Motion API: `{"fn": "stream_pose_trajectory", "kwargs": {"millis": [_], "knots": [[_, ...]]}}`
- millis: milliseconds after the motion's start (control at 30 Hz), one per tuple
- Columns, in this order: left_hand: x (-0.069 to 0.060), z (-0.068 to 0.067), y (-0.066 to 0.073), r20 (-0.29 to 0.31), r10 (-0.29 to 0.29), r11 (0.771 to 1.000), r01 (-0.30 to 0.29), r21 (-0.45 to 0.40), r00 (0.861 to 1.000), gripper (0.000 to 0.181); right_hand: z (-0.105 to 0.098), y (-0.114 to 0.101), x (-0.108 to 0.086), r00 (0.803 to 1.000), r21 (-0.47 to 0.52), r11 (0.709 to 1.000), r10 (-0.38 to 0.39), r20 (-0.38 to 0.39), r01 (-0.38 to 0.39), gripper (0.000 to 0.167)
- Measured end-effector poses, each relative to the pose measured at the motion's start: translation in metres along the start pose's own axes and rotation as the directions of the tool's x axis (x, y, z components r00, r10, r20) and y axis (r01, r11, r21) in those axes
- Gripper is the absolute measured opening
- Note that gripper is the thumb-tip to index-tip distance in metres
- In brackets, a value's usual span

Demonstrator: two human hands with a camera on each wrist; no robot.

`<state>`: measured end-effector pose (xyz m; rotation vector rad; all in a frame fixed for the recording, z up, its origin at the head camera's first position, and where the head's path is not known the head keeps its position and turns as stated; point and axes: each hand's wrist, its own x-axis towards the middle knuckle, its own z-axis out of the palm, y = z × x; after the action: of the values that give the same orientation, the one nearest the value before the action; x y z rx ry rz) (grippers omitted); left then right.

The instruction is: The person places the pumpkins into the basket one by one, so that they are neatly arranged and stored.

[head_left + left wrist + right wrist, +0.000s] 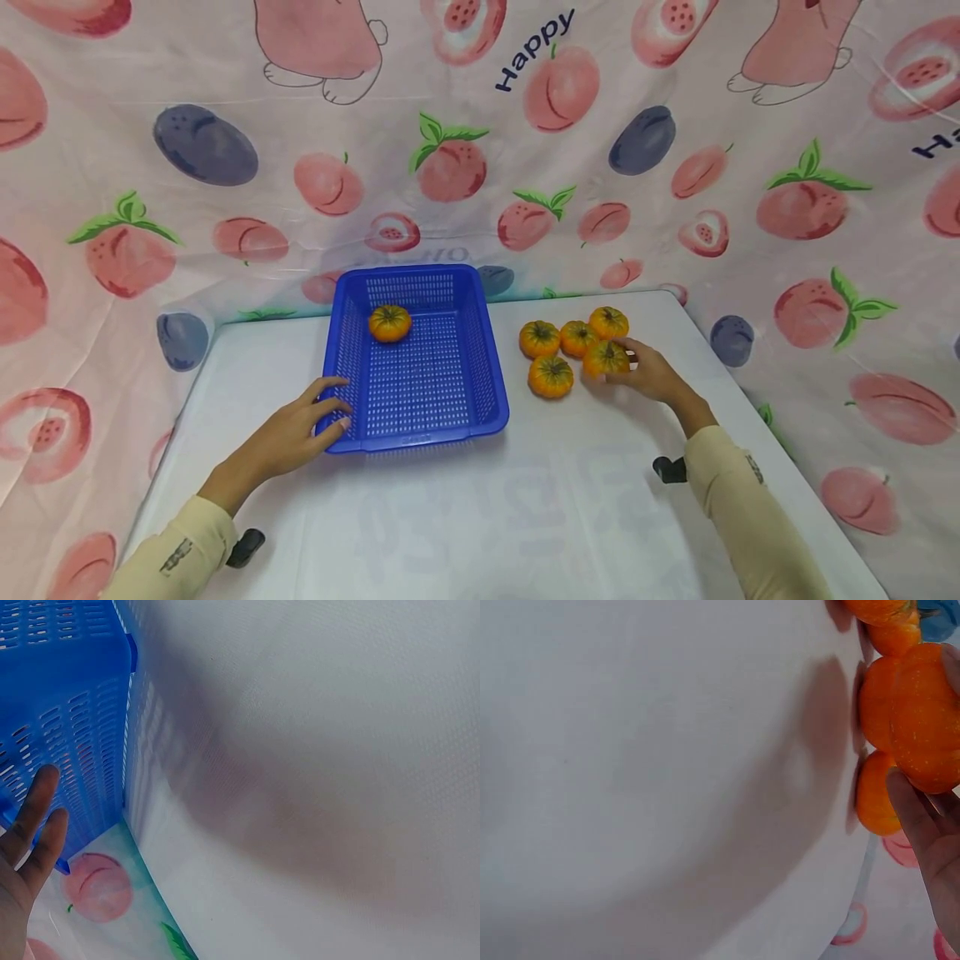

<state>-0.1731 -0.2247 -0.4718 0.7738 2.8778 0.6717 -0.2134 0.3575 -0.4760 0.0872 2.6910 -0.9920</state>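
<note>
A small orange pumpkin (606, 359) with a greenish top is held between the thumb and fingers of my right hand (652, 372). The right wrist view shows this pumpkin (928, 720) nearer the camera than the others, with fingers (911, 806) along its side. Several similar pumpkins (551, 377) sit grouped just beside it on the white table. My left hand (300, 429) is at the left rim of a blue plastic basket (495, 400), its fingers spread and loosely extended. Another pumpkin (390, 323) lies inside the basket, toward the back left.
The white table (480, 517) stands against a fruit-printed cloth (570, 167) that rises at the back and sides. Dark camera mounts (246, 548) stick out from both sleeves. The basket's perforated wall (82, 750) faces the left wrist camera.
</note>
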Motion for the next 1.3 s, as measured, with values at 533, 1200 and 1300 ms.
{"fn": "stream_pose_trajectory", "kwargs": {"millis": [533, 1200, 1300], "knots": [[-0.002, -0.002, 0.001, -0.004, 0.005, 1.0, -0.005, 0.003, 1.0, 0.031, -0.011, -0.03, 0.005, 0.986, -0.044, 0.985, -0.165, 0.001, 0.165, 0.086], [-0.003, -0.002, 0.003, -0.016, 0.011, 1.0, -0.011, 0.002, 1.0, 0.03, -0.014, -0.074, 0.009, 0.969, -0.049, 0.969, -0.242, 0.043, 0.244, 0.081], [-0.003, -0.003, 0.004, -0.018, 0.011, 1.0, -0.011, 0.0, 1.0, 0.031, -0.012, -0.083, 0.009, 0.968, -0.059, 0.967, -0.245, 0.061, 0.249, 0.083]]}}
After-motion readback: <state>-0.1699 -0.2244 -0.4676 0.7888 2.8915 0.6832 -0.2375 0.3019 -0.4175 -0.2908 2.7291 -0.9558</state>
